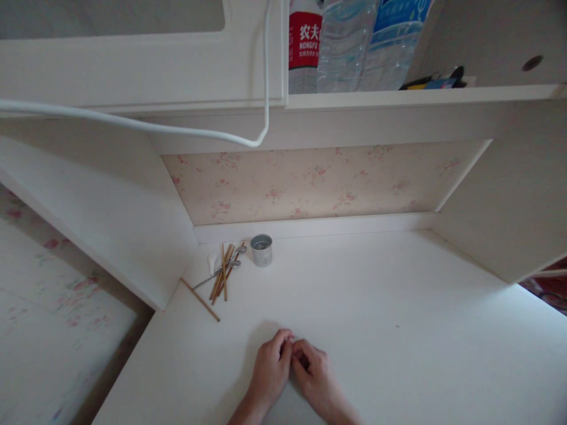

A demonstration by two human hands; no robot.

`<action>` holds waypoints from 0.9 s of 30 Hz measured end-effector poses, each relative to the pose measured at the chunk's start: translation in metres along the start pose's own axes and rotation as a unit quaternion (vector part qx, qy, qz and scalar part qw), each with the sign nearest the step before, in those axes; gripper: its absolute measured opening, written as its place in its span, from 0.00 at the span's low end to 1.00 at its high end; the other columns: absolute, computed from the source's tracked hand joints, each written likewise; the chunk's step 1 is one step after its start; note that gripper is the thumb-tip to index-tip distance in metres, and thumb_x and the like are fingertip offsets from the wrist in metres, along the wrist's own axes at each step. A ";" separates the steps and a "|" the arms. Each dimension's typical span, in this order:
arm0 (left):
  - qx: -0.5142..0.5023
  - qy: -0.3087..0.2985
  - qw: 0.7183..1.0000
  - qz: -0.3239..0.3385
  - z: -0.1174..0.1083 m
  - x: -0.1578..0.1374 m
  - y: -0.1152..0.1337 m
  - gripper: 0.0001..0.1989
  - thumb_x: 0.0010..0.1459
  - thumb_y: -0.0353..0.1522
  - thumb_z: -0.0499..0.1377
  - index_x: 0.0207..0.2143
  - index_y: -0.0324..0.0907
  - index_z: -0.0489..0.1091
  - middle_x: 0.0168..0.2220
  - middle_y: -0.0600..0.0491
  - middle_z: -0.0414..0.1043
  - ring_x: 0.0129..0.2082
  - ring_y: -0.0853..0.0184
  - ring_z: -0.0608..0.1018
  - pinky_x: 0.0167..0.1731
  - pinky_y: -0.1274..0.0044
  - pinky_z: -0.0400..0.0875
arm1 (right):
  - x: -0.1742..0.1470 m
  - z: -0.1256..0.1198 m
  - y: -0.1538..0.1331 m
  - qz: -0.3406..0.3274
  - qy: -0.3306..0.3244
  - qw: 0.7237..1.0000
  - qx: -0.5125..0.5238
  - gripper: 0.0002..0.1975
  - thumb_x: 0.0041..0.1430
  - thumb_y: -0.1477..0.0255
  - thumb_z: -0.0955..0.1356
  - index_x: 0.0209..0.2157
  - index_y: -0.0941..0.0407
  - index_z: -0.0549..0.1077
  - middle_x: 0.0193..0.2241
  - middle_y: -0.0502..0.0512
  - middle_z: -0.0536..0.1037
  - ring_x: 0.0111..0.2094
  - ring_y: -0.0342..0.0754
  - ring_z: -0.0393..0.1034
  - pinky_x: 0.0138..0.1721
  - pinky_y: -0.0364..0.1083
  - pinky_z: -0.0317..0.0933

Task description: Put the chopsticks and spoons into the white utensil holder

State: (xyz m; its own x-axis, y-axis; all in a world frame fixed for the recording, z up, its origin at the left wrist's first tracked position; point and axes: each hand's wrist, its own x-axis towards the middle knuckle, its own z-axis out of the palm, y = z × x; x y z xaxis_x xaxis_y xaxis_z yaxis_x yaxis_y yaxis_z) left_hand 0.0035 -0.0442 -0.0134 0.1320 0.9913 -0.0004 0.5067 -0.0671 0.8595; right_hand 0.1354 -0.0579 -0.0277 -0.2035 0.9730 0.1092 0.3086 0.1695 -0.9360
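While resting on white desk [398,307]: left hand [271,369] and right hand [313,370], fingers curled, fingertips touching, contents indiscernible; wooden chopsticks [224,273], metal spoons [225,268] and perforated metal holder [261,250] well apart, rear left.

2 hands [292,369], 1 cup [261,249], 3 bottles [343,44].

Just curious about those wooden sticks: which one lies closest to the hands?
The lone chopstick lying apart by the desk's left edge, slanting toward the hands. The others sit bundled farther back with the spoons.
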 end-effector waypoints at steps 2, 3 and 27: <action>-0.003 0.002 1.000 0.000 0.001 -0.001 0.000 0.13 0.64 0.34 0.47 0.38 0.45 0.71 0.33 0.54 0.77 0.33 0.68 0.78 0.36 0.80 0.69 | 0.000 0.000 -0.001 0.001 -0.004 1.000 0.000 0.07 0.60 0.76 0.63 0.33 0.56 0.72 0.27 0.51 0.76 0.28 0.45 0.69 0.30 0.42 0.59; -0.006 0.003 1.000 0.001 0.002 -0.001 0.000 0.13 0.64 0.34 0.47 0.38 0.44 0.71 0.33 0.54 0.77 0.33 0.68 0.78 0.36 0.80 0.69 | 0.000 0.000 -0.001 0.003 -0.007 1.000 -0.002 0.07 0.60 0.75 0.63 0.33 0.56 0.72 0.27 0.51 0.76 0.28 0.45 0.68 0.30 0.42 0.59; 0.379 0.124 0.895 -0.198 -0.168 0.150 -0.094 0.33 0.57 0.57 0.44 0.64 0.62 0.52 0.70 0.52 0.42 0.66 0.39 0.47 0.49 0.33 0.32 | 0.005 0.007 0.005 0.003 -0.006 0.995 -0.102 0.08 0.62 0.70 0.64 0.29 0.56 0.70 0.22 0.48 0.71 0.23 0.42 0.63 0.25 0.39 0.52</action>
State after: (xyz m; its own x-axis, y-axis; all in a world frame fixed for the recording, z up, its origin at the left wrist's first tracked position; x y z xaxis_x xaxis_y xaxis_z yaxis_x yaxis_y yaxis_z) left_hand -0.1675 0.1302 -0.0087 -0.3325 0.9425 -0.0339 0.9167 0.3314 0.2231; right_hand 0.1296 -0.0537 -0.0347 -0.2110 0.9725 0.0982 0.4915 0.1924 -0.8493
